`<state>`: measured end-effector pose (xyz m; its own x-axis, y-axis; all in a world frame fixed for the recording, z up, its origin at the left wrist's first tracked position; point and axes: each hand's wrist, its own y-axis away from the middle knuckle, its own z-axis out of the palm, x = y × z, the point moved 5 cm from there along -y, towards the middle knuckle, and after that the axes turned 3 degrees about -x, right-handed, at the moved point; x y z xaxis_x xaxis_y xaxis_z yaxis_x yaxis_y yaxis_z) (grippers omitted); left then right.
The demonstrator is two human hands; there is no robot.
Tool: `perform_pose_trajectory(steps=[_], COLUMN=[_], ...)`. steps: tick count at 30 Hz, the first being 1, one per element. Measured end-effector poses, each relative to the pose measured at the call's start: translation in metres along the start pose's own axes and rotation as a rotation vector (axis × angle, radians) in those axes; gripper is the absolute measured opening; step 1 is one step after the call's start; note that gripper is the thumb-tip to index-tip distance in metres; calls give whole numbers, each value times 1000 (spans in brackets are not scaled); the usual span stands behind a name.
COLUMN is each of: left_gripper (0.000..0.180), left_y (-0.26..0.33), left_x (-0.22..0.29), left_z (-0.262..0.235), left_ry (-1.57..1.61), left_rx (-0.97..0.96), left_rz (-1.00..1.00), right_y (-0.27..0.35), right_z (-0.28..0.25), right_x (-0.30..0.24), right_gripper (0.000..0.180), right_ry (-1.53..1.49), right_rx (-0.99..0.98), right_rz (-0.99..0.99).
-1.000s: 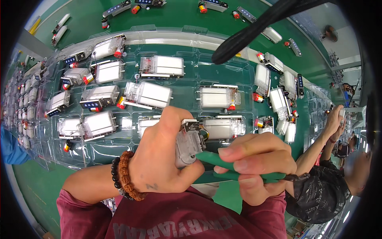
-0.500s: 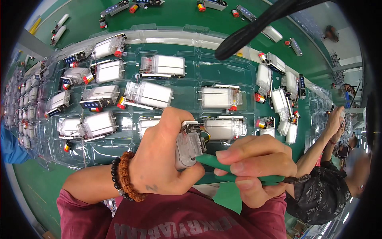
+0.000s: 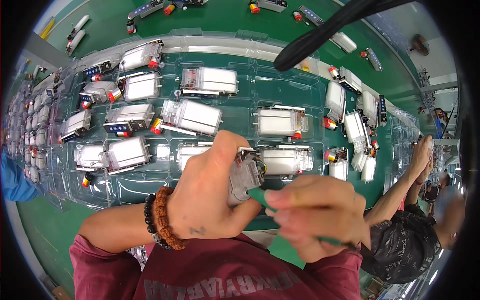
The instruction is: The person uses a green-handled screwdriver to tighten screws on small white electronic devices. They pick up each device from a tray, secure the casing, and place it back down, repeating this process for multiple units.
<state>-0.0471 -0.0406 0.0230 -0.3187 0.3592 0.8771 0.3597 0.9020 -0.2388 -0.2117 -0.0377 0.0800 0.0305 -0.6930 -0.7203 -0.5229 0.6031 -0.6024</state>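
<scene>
Both forearms enter from the six o'clock edge in dark red sleeves pushed up toward the elbows. The left forearm runs in from about eight o'clock, its wrist ringed by two bead bracelets, one black and one brown. The left hand (image 3: 212, 195) sits near the centre, back of the hand turned up to the camera, fingers curled tight away toward one o'clock and the thumb pressed along the right side in a firm clasp. The right hand (image 3: 315, 215) lies just beside it at about four o'clock, knuckles up, fingers bunched in what looks like a pinch, fingertips aimed at the left hand.
</scene>
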Motion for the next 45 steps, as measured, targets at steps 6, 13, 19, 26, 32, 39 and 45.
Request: perform_pose_trajectory(steps=[6, 13, 19, 26, 32, 39, 45], left_gripper=[64, 62, 62, 61, 62, 63, 63], left_y=[-1, -1, 0, -4, -2, -1, -1], left_x=[1, 3, 1, 3, 2, 1, 1], left_z=[-1, -1, 0, 1, -1, -1, -1], left_ry=[18, 2, 6, 2, -8, 10, 17], left_rx=[-18, -9, -25, -28, -15, -11, -19], left_rz=[23, 21, -8, 10, -18, 28, 49], right_y=[6, 7, -2, -3, 3, -2, 4], right_z=[-4, 0, -1, 5, -6, -5, -4], right_x=[5, 6, 5, 0, 3, 7, 9], right_gripper=[30, 31, 31, 27, 21, 20, 27], right_ry=[-163, -130, -67, 90, -115, -102, -208], right_rx=[111, 89, -1, -98, 57, -37, 11], right_rz=[136, 126, 123, -112, 116, 171, 137])
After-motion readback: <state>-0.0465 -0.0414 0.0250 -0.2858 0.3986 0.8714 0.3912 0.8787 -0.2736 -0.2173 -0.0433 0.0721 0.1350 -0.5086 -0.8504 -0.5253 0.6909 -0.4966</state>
